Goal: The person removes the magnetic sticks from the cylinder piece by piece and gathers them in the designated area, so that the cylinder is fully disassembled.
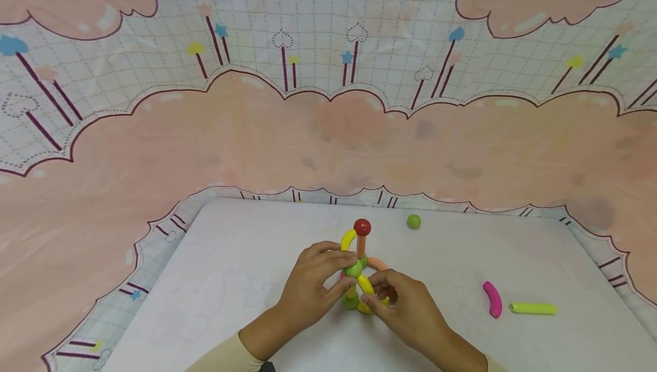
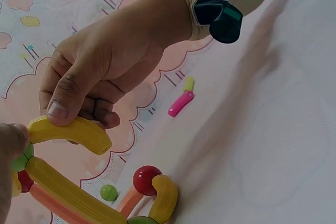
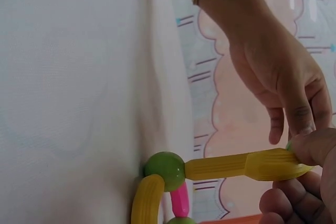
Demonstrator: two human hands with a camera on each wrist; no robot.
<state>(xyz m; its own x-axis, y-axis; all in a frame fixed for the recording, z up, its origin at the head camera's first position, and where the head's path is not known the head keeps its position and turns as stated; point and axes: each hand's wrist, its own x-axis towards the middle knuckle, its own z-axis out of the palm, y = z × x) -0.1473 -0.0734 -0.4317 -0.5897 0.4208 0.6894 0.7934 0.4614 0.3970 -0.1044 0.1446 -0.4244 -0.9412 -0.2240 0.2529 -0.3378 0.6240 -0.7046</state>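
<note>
clearly, left fingers [image 1: 336,261] grip a green ball [image 1: 352,270] while right fingers [image 1: 377,306], pinching a yellow stick [image 1: 365,284], partly hide a red piece [image 1: 392,292].

The white bench [image 1: 205,280] carries a loose green ball [image 1: 414,221] near its far edge. A pink curve [image 1: 493,299] and a lime rod [image 1: 533,308] lie on the right side, well apart from the ball; the rod is just beside the curve's near end. A backdrop [image 1: 328,144] with a printed peach-cloud, grid and star pattern extends behind the bench and along its sides.
</note>
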